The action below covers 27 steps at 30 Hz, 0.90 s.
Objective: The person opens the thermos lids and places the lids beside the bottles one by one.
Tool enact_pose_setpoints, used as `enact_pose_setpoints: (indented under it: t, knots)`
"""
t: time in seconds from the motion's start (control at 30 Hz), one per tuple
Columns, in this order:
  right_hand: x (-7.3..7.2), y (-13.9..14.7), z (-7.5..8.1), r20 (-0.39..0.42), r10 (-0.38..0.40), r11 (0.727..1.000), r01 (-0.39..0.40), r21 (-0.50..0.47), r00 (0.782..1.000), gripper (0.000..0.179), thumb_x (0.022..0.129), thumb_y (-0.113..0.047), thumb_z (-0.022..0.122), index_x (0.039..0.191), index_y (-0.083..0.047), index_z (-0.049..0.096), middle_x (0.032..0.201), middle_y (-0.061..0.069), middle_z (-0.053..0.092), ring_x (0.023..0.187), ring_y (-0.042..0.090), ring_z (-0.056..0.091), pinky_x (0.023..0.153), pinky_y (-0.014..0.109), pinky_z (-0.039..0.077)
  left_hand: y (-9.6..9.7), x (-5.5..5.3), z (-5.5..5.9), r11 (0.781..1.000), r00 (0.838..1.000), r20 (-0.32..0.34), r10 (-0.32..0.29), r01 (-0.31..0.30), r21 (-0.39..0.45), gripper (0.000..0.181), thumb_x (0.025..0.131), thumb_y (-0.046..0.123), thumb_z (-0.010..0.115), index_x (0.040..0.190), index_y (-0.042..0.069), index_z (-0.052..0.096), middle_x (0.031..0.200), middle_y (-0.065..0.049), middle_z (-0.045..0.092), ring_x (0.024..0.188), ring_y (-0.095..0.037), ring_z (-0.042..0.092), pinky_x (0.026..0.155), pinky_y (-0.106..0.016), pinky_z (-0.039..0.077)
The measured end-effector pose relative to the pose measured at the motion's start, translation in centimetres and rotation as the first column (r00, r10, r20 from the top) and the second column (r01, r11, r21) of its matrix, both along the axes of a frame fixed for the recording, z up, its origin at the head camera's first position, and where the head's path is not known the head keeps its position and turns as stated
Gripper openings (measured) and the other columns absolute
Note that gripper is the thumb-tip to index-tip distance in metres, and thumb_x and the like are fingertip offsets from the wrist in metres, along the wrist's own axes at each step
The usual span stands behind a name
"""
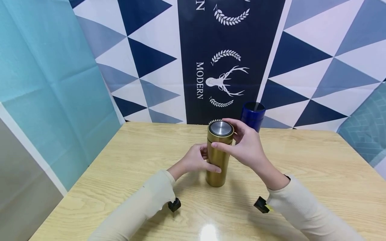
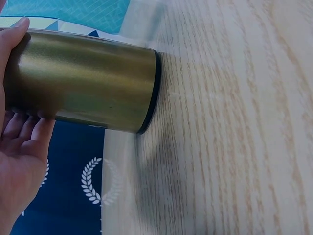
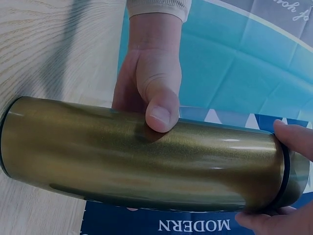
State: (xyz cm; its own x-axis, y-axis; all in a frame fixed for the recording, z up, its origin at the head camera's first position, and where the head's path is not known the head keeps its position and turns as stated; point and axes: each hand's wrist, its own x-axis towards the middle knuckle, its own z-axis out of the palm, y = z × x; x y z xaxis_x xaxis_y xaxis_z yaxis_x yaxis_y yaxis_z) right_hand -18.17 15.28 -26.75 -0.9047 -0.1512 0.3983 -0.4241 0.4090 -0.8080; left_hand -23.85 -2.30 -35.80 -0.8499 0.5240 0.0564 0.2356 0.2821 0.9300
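A gold thermos flask (image 1: 217, 157) with a silver-topped lid (image 1: 221, 128) stands upright on the wooden table. My left hand (image 1: 196, 159) grips its body from the left, thumb across the front. Up at the lid, my right hand (image 1: 245, 142) holds the flask from the right, its thumb at the seam below the lid. In the left wrist view the flask's dark base rim (image 2: 152, 93) meets the tabletop. The right wrist view shows the left thumb (image 3: 160, 113) on the gold body and the right fingers (image 3: 293, 139) around the lid end.
Behind the right hand stands a dark blue cylinder (image 1: 252, 115) with an open top, partly hidden. The wooden table (image 1: 135, 167) ends at a patterned backdrop (image 1: 156, 60). Black wrist devices (image 1: 174, 204) hang below both sleeves.
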Motion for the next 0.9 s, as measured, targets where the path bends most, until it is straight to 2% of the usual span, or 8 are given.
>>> enact_pose_setpoints:
  t: [0.17, 0.3, 0.37, 0.6, 0.9]
  knots:
    - [-0.2, 0.2, 0.2, 0.012, 0.023, 1.000, -0.023, 0.005, 1.000, 0.069, 0.074, -0.014, 0.083, 0.134, -0.006, 0.051, 0.129, 0.012, 0.060, 0.116, 0.024, 0.062, 0.099, 0.019, 0.049, 0.0, 0.0, 0.3, 1.000, 1.000, 0.003, 0.001, -0.001, -0.005, 0.058, 0.066, 0.012, 0.088, 0.118, 0.013, 0.063, 0.114, -0.003, 0.070, 0.098, -0.009, 0.066, 0.091, -0.024, 0.054]
    - [-0.5, 0.5, 0.2, 0.013, 0.046, 0.999, -0.046, 0.015, 0.999, 0.070, 0.073, -0.015, 0.084, 0.134, -0.008, 0.050, 0.129, 0.009, 0.060, 0.115, 0.023, 0.063, 0.092, 0.009, 0.048, 0.1, -0.1, 0.4, 1.000, 1.000, -0.004, -0.001, 0.001, -0.002, 0.058, 0.066, 0.012, 0.088, 0.119, 0.012, 0.063, 0.115, -0.003, 0.070, 0.098, -0.009, 0.066, 0.091, -0.023, 0.054]
    - [-0.7, 0.7, 0.4, 0.016, 0.062, 0.998, -0.062, 0.019, 0.998, 0.070, 0.073, -0.015, 0.084, 0.135, -0.008, 0.050, 0.129, 0.009, 0.060, 0.114, 0.023, 0.063, 0.090, 0.008, 0.048, 0.1, -0.2, 0.5, 1.000, 1.000, -0.010, -0.004, 0.004, 0.002, 0.058, 0.066, 0.011, 0.087, 0.119, 0.012, 0.063, 0.115, -0.004, 0.070, 0.098, -0.009, 0.066, 0.091, -0.023, 0.054]
    - [-0.9, 1.1, 0.8, 0.048, 0.143, 0.989, -0.144, 0.017, 0.988, 0.070, 0.075, -0.013, 0.082, 0.136, -0.008, 0.049, 0.129, 0.012, 0.060, 0.112, 0.022, 0.063, 0.090, 0.011, 0.051, 0.0, -0.2, 0.5, 1.000, 1.000, -0.007, 0.001, -0.001, 0.004, 0.057, 0.066, 0.012, 0.088, 0.117, 0.012, 0.063, 0.114, -0.004, 0.070, 0.097, -0.009, 0.066, 0.090, -0.024, 0.054]
    - [-1.9, 2.0, 0.3, 0.085, 0.240, 0.969, -0.244, 0.032, 0.967, 0.071, 0.076, -0.012, 0.081, 0.138, -0.008, 0.047, 0.133, 0.013, 0.059, 0.109, 0.008, 0.063, 0.092, 0.012, 0.050, 0.0, 0.0, 0.1, 1.000, 1.000, 0.016, -0.004, 0.003, 0.005, 0.057, 0.066, 0.012, 0.087, 0.117, 0.012, 0.063, 0.115, -0.004, 0.070, 0.099, -0.010, 0.066, 0.092, -0.025, 0.054]
